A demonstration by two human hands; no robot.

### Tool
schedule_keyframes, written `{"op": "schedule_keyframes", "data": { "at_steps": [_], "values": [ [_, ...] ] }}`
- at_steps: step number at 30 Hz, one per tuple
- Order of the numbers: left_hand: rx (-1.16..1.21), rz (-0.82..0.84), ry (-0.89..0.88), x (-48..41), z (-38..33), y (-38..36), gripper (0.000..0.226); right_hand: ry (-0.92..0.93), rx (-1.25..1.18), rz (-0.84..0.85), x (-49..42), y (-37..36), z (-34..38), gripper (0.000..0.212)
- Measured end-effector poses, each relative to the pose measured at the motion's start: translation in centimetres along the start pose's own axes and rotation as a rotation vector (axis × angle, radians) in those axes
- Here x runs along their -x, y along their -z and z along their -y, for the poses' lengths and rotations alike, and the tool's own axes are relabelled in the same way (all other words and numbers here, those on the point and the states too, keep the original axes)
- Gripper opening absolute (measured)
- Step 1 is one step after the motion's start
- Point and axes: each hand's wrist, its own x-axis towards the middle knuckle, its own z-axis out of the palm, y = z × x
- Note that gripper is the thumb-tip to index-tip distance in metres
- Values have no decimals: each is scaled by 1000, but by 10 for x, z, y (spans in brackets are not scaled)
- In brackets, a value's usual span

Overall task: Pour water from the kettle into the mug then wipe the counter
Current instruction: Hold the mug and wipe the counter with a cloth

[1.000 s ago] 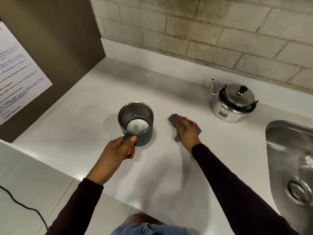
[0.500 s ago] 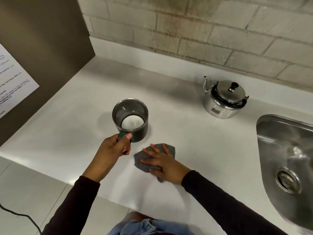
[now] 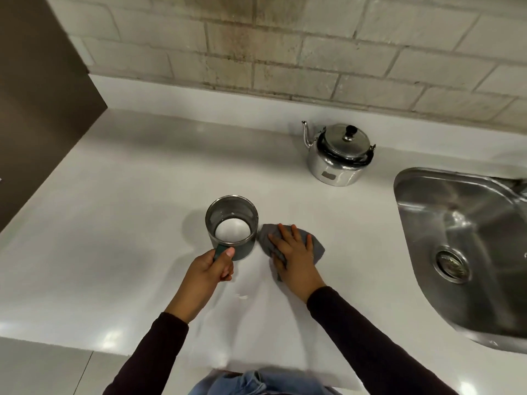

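A dark metal mug (image 3: 231, 223) stands upright on the white counter (image 3: 114, 238), and water shows inside it. My left hand (image 3: 209, 270) grips its dark green handle at the near side. Just right of the mug lies a crumpled grey cloth (image 3: 316, 245). My right hand (image 3: 295, 256) presses flat on that cloth, fingers spread and pointing away from me. A shiny steel kettle (image 3: 339, 156) with a black knob and handle sits upright at the back, spout pointing left, untouched.
A steel sink (image 3: 462, 252) with a drain is set into the counter at the right. A brick wall runs along the back. A brown panel (image 3: 37, 89) closes off the left side. A small wet streak lies on the counter between my forearms.
My right hand slid the cloth from the near side of the mug out to its right, farther from me. My left hand kept its hold on the mug handle.
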Motion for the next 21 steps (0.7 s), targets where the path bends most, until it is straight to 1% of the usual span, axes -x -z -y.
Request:
{"op": "schedule_keyframes", "data": {
  "at_steps": [6,8,10,12,14,16,17,18,19,21],
  "values": [
    [-10,34,5,-5,5,-2,41,128,-58,52,29,1,-5,44],
    [2,74,28,-7,4,1,40,163,-107,75,41,4,-13,42],
    [12,131,65,-8,-1,5,40,182,-140,95,51,10,-22,41],
    [-67,135,74,-10,-6,12,37,164,-151,67,59,13,-30,41],
    [-224,-1,-25,-10,-9,22,35,109,-129,-13,65,13,-35,42],
    [-394,-174,-232,-7,-17,34,36,-10,-88,-137,65,11,-38,42],
    [-442,-229,-332,-4,-23,39,37,-84,-78,-191,62,10,-38,42],
    [-443,-240,-402,-2,-31,42,37,-148,-73,-237,59,11,-38,41],
    [-423,-210,-450,-2,-39,41,35,-197,-67,-283,56,12,-39,40],
    [-386,-110,-511,-5,-51,31,33,-224,-45,-359,51,13,-39,39]
  ]
}}
